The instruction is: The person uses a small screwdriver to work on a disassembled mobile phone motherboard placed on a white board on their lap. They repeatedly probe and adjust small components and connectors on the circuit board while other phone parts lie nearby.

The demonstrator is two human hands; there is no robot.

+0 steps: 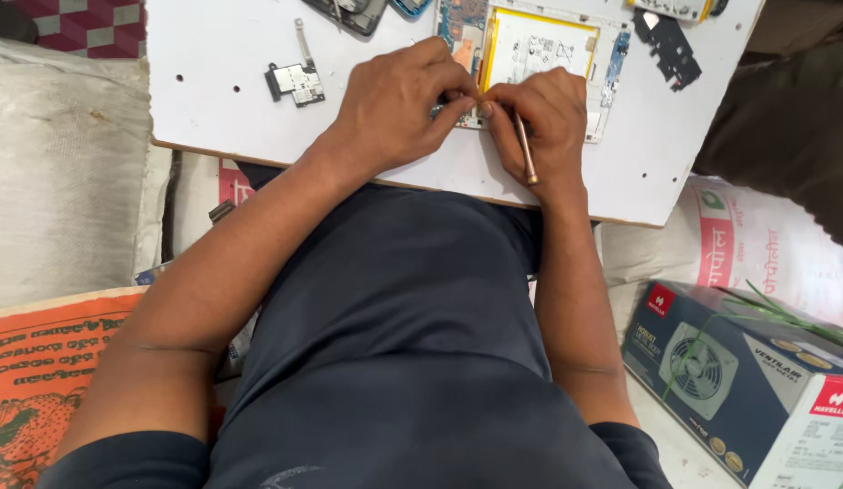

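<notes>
An opened phone [541, 54] with a white battery framed in yellow and a blue circuit board lies on a white board [213, 54] across my lap. My left hand [399, 104] pinches at the phone's near lower edge, fingertips against the frame. My right hand [544, 122] meets it there, fingers closed around a thin copper-coloured tool [525, 149] that points back toward me. What the fingertips pinch is hidden.
A small metal bracket part [295, 80] lies left of my hands. A black plastic piece [668, 45] and other phone parts [349, 11] sit at the far edge. A boxed fan [738, 380] rests on the floor at right, sacks [59, 181] at left.
</notes>
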